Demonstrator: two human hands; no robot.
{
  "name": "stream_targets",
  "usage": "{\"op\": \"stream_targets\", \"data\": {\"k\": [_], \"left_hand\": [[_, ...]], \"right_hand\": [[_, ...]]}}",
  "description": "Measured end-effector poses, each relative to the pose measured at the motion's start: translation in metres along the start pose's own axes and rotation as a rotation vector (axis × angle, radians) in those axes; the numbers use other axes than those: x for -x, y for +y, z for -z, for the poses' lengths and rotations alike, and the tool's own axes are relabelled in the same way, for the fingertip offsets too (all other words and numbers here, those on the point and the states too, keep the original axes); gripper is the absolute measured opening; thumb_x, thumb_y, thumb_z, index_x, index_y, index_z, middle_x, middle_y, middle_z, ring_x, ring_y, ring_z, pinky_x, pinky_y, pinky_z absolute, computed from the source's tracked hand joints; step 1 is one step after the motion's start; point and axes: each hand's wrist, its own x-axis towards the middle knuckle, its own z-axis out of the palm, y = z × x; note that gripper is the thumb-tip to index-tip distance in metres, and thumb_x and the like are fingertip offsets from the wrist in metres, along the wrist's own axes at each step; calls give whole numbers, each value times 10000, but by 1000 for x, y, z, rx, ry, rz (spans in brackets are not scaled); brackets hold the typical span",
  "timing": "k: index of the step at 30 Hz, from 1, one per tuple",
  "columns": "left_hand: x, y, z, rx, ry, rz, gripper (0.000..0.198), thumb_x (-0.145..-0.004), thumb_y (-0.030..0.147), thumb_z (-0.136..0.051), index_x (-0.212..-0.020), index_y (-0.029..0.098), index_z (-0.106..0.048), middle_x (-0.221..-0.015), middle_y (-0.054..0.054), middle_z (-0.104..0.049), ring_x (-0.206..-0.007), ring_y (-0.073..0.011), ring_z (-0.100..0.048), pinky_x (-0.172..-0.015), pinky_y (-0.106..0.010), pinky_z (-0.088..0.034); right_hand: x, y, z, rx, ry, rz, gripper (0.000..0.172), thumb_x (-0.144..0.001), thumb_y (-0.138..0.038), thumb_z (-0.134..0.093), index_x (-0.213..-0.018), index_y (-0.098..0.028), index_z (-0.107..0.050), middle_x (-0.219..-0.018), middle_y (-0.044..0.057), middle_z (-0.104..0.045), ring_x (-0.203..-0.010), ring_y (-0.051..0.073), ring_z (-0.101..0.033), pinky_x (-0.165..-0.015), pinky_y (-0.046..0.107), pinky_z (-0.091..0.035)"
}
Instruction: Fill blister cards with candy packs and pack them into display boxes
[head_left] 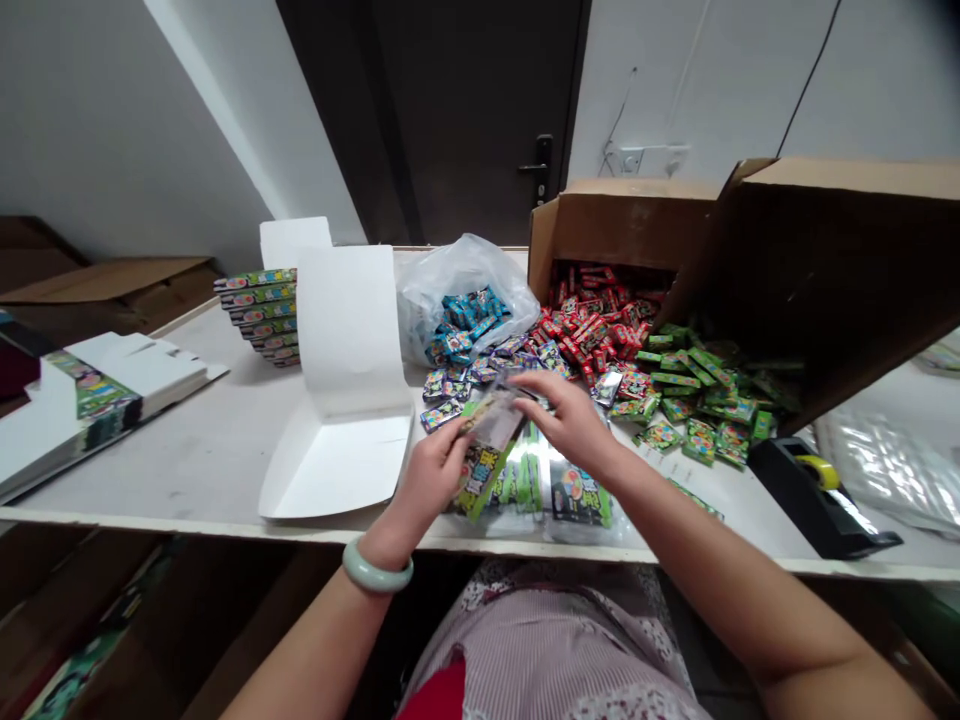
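My left hand [437, 462] is closed on the side of a printed plastic pouch [480, 472], green and black with a clear upper part. At the pouch's top edge, my right hand [564, 415] pinches the film between thumb and fingers. The pouch is tilted above the table's front edge, and what it holds inside I cannot make out. Under and beside it lie more pouches [581, 497] of the same kind, green and black. Just beyond my hands are small purple-and-white packets [444, 385]. An open white box [360, 455] stands left of my left hand.
Blue packets [469, 318] fill a clear plastic bag [420, 300]. Red packets [592, 320] and green packets [701, 385] spill from cardboard boxes [634, 235]. A black tape dispenser [814, 495] sits at right, flattened white boxes [142, 370] at left, stacked printed boxes [262, 315] behind.
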Motion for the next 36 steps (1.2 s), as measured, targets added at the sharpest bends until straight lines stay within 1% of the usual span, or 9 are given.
{"op": "stream_targets", "data": {"k": [2,4,7,10,14,20,24,30,36], "left_hand": [[-5,0,-2,237,47,137,276,-852,344,-580,-1053,181,-678,-1006,-65,-729,-913,-230,-662,-819,-337,-524],[-10,3,-8,450,35,224,280,-806,378,-645,-993,174,-690,-968,-52,-733,-871,-214,-661,-774,-310,-532],[-19,9,-26,780,-41,340,338,-749,398,-711,-989,163,-681,-912,-50,-733,-811,-201,-670,-733,-308,-545],[-22,10,-41,1007,-95,439,400,-743,414,-720,-1046,162,-655,-901,-58,-728,-786,-199,-684,-720,-318,-552],[-4,1,-51,887,-204,446,328,-748,333,-740,-1017,165,-657,-949,-58,-726,-833,-183,-675,-758,-290,-534],[34,-19,-62,906,-135,541,278,-759,348,-724,-953,159,-663,-814,-28,-721,-743,-158,-658,-740,-283,-518],[19,-19,-59,949,-191,562,398,-749,385,-731,-1067,164,-642,-885,-60,-721,-768,-171,-672,-710,-284,-525],[-21,-1,-62,1013,86,487,320,-764,341,-695,-1013,171,-587,-959,-47,-698,-810,-158,-659,-723,-272,-525],[6,1,-78,853,-62,379,534,-866,309,-585,-1371,267,-416,-1011,-30,-657,-809,-137,-624,-732,-262,-516]], "right_hand": [[10,5,-4,-14,181,19,503,-805,-364,-651,-1269,-224,-514,-1360,112,-508,-1305,257,-418,-1033,447,-394],[20,16,-10,-199,43,-99,590,-753,-409,-695,-1271,-233,-474,-1312,120,-543,-1247,248,-485,-986,435,-439],[29,35,-22,-436,-193,-287,379,-691,-476,-716,-909,-206,-564,-879,32,-670,-839,189,-640,-767,352,-521],[29,49,-24,-402,-46,-352,377,-670,-477,-718,-664,-213,-449,-576,-63,-511,-557,113,-512,-545,251,-435],[32,60,-18,-363,115,-382,334,-680,-448,-699,-679,-214,-461,-598,-58,-497,-567,108,-480,-541,244,-397],[52,71,-23,-280,-91,-470,320,-667,-418,-706,-675,-215,-458,-608,-56,-507,-590,118,-486,-544,239,-396],[67,75,-28,-250,-151,-548,356,-669,-424,-701,-626,-216,-416,-560,-72,-436,-522,97,-417,-491,224,-333],[90,78,-24,-349,-269,-534,260,-702,-385,-716,-798,-209,-550,-703,-22,-592,-706,165,-584,-650,292,-484],[103,70,11,-358,-245,-528,437,-732,-351,-735,-1090,-231,-515,-949,40,-652,-918,212,-635,-784,358,-525]]}}
